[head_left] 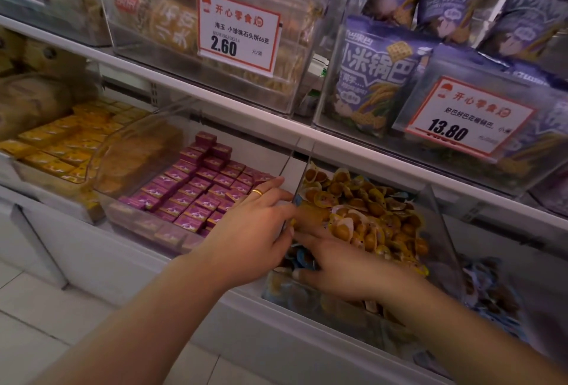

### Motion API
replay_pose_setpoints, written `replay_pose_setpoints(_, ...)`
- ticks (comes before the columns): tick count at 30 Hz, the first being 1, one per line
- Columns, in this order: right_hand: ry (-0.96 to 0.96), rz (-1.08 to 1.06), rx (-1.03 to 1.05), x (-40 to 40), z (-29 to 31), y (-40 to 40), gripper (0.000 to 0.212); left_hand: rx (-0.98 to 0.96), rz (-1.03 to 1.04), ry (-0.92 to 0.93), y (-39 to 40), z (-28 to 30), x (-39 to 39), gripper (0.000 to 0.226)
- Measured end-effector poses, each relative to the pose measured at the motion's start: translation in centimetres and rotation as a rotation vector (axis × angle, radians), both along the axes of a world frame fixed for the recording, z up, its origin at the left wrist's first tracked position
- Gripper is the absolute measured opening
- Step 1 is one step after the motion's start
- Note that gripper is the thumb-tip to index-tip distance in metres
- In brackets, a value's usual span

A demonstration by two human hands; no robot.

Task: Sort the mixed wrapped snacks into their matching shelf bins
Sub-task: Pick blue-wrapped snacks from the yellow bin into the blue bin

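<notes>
Grip: I cannot tell whether my left hand (pixel 252 231) or right hand (pixel 347 274) holds a snack; both reach, fingers mostly extended, into the clear bin (pixel 442 231) of yellow wrapped snacks (pixel 368 215). Blue wrapped snacks (pixel 299 260) lie beneath the fingers, likely strays to pull out. The purple boxes (pixel 196 191) stay separate behind the divider.

Clear glossy plastic bin (pixel 442 225) under right hand (pixel 347 274); glossy film-wrapped yellow snacks (pixel 368 215) inside. Left of left hand (pixel 255 231), matt purple card boxes (pixel 196 188). Above hands, paper price tag (pixel 238 31), shiny foil bags (pixel 372 74).
</notes>
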State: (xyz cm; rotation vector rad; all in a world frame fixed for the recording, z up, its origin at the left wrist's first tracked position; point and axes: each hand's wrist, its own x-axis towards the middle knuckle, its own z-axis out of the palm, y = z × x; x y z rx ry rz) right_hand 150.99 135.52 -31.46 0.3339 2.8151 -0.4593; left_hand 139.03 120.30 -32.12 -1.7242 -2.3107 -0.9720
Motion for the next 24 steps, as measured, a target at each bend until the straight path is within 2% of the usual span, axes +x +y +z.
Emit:
replay_pose_setpoints(3, 0.006, -0.055, 0.154, -0.7, -0.8, 0.7, 0.096, -0.011, 0.001, -0.007, -0.2, 0.0, -0.1, 0.029)
replay_pose_setpoints(5, 0.035, -0.053, 0.278, -1.4, -1.4, 1.2, 0.101, -0.029, -0.01, -0.012, -0.3, 0.0, -0.1, 0.031)
replay_pose_setpoints(7, 0.067, -0.022, 0.325, -1.6, -2.0, 1.4, 0.096, -0.025, -0.016, -0.02, -0.3, 0.0, -0.1, 0.032)
replay_pose_setpoints(9, 0.108, 0.058, 0.338, -1.1, -2.3, 1.6, 0.08, -0.008, -0.022, -0.03, -0.3, 0.0, 0.0, 0.03)
replay_pose_setpoints(11, 0.148, 0.104, 0.265, -0.3, -2.3, 1.9, 0.067, -0.002, -0.021, -0.035, -0.1, 0.1, 0.0, 0.029)
replay_pose_setpoints(15, 0.135, 0.085, 0.06, -0.1, -1.6, 1.7, 0.072, 0.005, -0.018, -0.033, 0.0, 0.1, -0.1, 0.028)
replay_pose_setpoints(19, 0.043, 0.071, 0.039, -1.0, -1.3, 1.4, 0.073, 0.023, -0.015, -0.038, 0.1, 0.0, 0.0, 0.028)
replay_pose_setpoints(24, 0.063, 0.051, 0.087, -1.2, -1.7, 1.2, 0.062, 0.035, -0.004, -0.036, 0.3, 0.0, 0.0, 0.029)
